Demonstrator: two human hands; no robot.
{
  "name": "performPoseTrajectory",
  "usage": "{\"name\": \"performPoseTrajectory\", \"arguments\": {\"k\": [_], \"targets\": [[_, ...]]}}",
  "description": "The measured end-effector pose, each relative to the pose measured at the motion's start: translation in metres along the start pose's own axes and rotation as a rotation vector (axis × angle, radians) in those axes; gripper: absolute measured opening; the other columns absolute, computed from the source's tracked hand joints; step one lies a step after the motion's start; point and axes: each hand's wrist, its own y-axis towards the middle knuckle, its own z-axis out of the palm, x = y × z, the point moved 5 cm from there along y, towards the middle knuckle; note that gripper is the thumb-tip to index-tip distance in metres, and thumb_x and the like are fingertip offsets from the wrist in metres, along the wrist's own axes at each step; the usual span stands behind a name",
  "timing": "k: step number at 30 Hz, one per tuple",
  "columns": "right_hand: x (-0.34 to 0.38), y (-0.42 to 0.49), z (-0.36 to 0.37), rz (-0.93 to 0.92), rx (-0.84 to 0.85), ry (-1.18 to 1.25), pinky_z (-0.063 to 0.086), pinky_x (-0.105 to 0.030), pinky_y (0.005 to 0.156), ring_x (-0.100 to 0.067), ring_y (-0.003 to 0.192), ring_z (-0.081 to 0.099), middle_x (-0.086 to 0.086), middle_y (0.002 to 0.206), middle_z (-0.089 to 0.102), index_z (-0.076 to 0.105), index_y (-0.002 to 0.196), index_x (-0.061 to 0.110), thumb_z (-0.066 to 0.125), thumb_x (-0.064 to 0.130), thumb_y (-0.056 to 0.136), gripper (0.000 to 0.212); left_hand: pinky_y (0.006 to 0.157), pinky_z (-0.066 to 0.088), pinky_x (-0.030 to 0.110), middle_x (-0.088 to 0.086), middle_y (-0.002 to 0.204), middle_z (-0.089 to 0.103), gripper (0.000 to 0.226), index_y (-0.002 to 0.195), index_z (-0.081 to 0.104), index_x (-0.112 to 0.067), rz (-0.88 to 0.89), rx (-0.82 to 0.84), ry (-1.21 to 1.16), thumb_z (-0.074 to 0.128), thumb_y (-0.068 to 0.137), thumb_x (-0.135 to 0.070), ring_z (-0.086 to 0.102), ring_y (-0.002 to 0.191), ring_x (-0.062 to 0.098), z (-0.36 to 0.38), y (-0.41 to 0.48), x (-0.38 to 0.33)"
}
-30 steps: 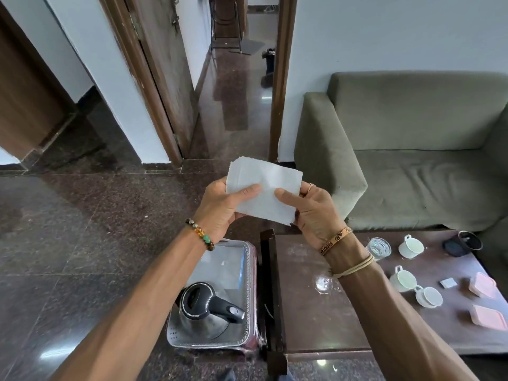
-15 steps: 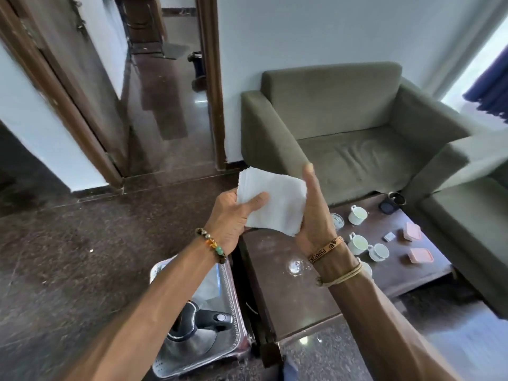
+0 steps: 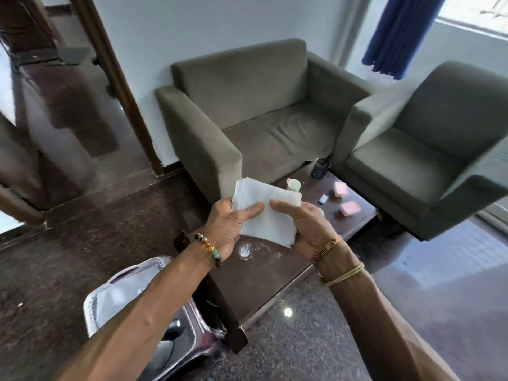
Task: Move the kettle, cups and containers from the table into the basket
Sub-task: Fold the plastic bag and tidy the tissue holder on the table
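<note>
The person is holding a stack of white napkins (image 3: 268,213) in both hands at the middle of the frame, above the near end of the table (image 3: 261,279). The left hand (image 3: 229,225) is gripping the stack's left edge, its thumb lying across the top sheet and its fingers curling underneath. The right hand (image 3: 305,226) is gripping the right edge the same way, with the thumb pointing toward the left thumb. The two thumb tips are sitting close together but apart.

At the lower left, the silver basket (image 3: 110,298) is standing on the floor just beside the table's near end. The kettle (image 3: 169,342) is sitting inside it, largely hidden under the left forearm and blurred, with only its dark handle and shiny body showing.

On the far part of the table, right of centre, a white cup (image 3: 293,185) is standing upright just beyond the napkins. A dark mug (image 3: 320,167) is sitting near the far corner. A pink container (image 3: 341,189) and a second pink container (image 3: 350,208) are lying near the right edge, with a small white thing (image 3: 323,199) just beside them.

A grey-green sofa (image 3: 247,105) and a matching armchair (image 3: 426,138) are filling the upper half of the frame.
</note>
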Motion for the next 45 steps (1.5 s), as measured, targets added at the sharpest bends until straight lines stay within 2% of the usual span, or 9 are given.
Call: {"name": "performPoseTrajectory", "arguments": {"k": [3,6,9,14,24,28,34,38,45], "targets": [[0.013,-0.01,-0.049,-0.078,-0.076,-0.084,0.061,-0.051,0.072,-0.032,0.081,0.072,-0.022,0.098,0.073,0.068,0.102,-0.004,0.071,0.01,0.086,0.021,0.074,0.06,0.038,0.014,0.103,0.074,0.034,0.108,0.069,-0.003,0.007,-0.021,0.088,0.078,0.076,-0.011,0.071,0.096,0.031,0.041,0.009,0.021],[0.03,-0.018,-0.104,-0.156,-0.184,-0.178,0.057,-0.058,0.081,-0.039,0.09,0.07,-0.024,0.102,0.072,0.068,0.104,-0.007,0.072,0.012,0.087,0.026,0.086,0.057,0.047,0.015,0.101,0.074,0.025,0.101,0.072,-0.005,0.04,-0.002,0.204,0.078,0.078,-0.013,0.069,0.098,0.035,0.091,0.02,0.037],[0.045,-0.024,-0.149,-0.216,-0.222,-0.222,0.056,-0.061,0.079,-0.046,0.094,0.069,-0.024,0.098,0.073,0.07,0.101,-0.005,0.074,0.013,0.086,0.023,0.074,0.061,0.038,0.011,0.094,0.076,0.023,0.093,0.073,-0.008,0.081,0.002,0.279,0.082,0.074,-0.018,0.072,0.086,0.025,0.135,0.028,0.048],[0.08,-0.032,-0.219,-0.286,-0.24,-0.223,0.054,-0.027,0.049,-0.016,0.065,0.072,0.0,0.072,0.075,0.072,0.084,0.009,0.073,0.009,0.086,0.002,0.057,0.056,0.025,0.003,0.08,0.076,0.02,0.084,0.073,-0.01,0.131,0.017,0.372,0.085,0.07,-0.019,0.071,0.07,0.013,0.203,0.052,0.064],[0.123,-0.033,-0.323,-0.258,-0.36,-0.101,0.059,-0.05,0.079,-0.033,0.086,0.07,-0.025,0.102,0.072,0.068,0.105,-0.011,0.075,0.007,0.084,0.029,0.078,0.059,0.045,0.009,0.098,0.076,0.055,0.096,0.074,-0.01,-0.035,0.164,0.299,0.089,0.051,-0.038,0.073,0.092,0.027,0.288,0.109,0.109],[0.131,-0.018,-0.352,-0.252,-0.411,-0.1,0.06,-0.042,0.072,-0.028,0.081,0.071,-0.023,0.099,0.073,0.071,0.101,-0.007,0.075,0.009,0.084,0.024,0.074,0.059,0.039,0.007,0.098,0.076,0.067,0.099,0.073,-0.011,-0.07,0.21,0.327,0.092,0.045,-0.046,0.073,0.092,0.025,0.308,0.14,0.12],[0.165,0.02,-0.39,-0.258,-0.516,-0.135,0.055,-0.05,0.075,-0.03,0.081,0.064,-0.032,0.103,0.069,0.068,0.103,-0.011,0.073,0.01,0.086,0.028,0.077,0.058,0.04,0.012,0.102,0.075,0.058,0.101,0.073,-0.007,-0.118,0.305,0.294,0.088,0.053,-0.035,0.072,0.094,0.028,0.345,0.204,0.122],[0.194,0.049,-0.408,-0.283,-0.574,-0.158,0.054,-0.035,0.064,-0.026,0.073,0.065,-0.02,0.089,0.072,0.069,0.101,-0.01,0.075,0.01,0.085,0.026,0.088,0.055,0.049,0.017,0.104,0.073,0.043,0.104,0.069,0.003,-0.145,0.308,0.292,0.082,0.068,-0.018,0.069,0.099,0.035,0.365,0.242,0.114],[0.236,0.104,-0.421,-0.342,-0.632,-0.544,0.056,-0.038,0.065,-0.014,0.066,0.063,-0.006,0.079,0.074,0.075,0.08,0.017,0.072,0.023,0.088,0.011,0.071,0.059,0.048,0.014,0.089,0.076,0.017,0.087,0.075,-0.006,0.019,0.222,0.456,0.082,0.074,-0.015,0.069,0.075,0.025,0.387,0.302,0.091]]}}
